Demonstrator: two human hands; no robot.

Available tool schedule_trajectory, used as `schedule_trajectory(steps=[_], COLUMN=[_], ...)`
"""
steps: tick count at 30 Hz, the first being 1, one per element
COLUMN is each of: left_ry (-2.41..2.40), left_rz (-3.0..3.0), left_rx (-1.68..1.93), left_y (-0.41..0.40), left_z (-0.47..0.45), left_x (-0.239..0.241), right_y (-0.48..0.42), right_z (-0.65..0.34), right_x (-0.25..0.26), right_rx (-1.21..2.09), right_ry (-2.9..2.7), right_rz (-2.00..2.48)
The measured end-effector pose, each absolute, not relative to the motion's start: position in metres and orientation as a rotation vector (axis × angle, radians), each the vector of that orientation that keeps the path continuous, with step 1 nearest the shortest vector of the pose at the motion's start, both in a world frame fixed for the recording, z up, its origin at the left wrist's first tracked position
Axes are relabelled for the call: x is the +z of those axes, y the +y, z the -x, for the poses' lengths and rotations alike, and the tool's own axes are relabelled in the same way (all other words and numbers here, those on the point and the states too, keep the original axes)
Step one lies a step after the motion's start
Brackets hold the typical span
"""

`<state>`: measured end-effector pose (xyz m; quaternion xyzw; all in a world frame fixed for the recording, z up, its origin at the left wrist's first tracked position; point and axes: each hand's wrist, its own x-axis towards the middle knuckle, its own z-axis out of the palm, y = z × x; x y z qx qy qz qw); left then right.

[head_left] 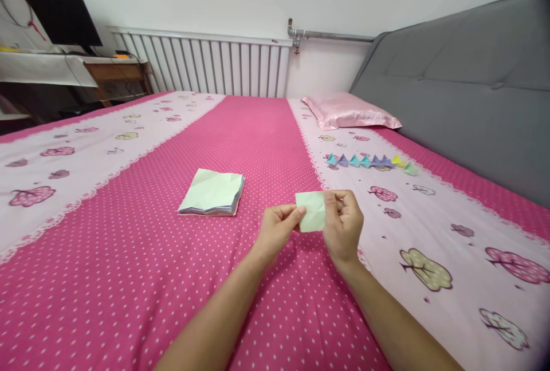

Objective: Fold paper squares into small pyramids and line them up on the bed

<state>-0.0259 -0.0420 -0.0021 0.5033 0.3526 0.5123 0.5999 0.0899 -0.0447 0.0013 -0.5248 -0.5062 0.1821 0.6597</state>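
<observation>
A small pale green paper (311, 210) is held up above the pink dotted bedsheet (141, 268). My left hand (277, 231) pinches its left edge with thumb and fingers closed. On the right side, my right hand (342, 223) grips the same paper, fingers curled over its edge. A stack of pale green square papers (212, 192) lies on the sheet, to the left of my hands. Farther right, a row of several small folded paper pieces (370, 161) in blue, purple, yellow and green rests on the pale flowered strip.
A pink satin pillow (349, 111) lies at the head of the bed by the grey padded headboard (464, 90). A white radiator (201, 62) lines the far wall. A desk with a dark monitor (64, 19) stands at the left.
</observation>
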Motion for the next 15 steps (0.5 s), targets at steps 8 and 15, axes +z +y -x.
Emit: schedule_trajectory(steps=[8, 15], left_ry=[1.003, 1.499], left_rz=[-1.352, -2.298], left_rx=[1.248, 1.167], left_y=[-0.035, -0.039], left_z=[0.034, 0.052], left_x=[-0.006, 0.0], right_y=[-0.039, -0.037], right_z=[-0.096, -0.103], right_x=[0.002, 0.012], right_rx=[0.443, 0.172], right_ry=[-1.252, -1.843], right_rz=[1.19, 1.073])
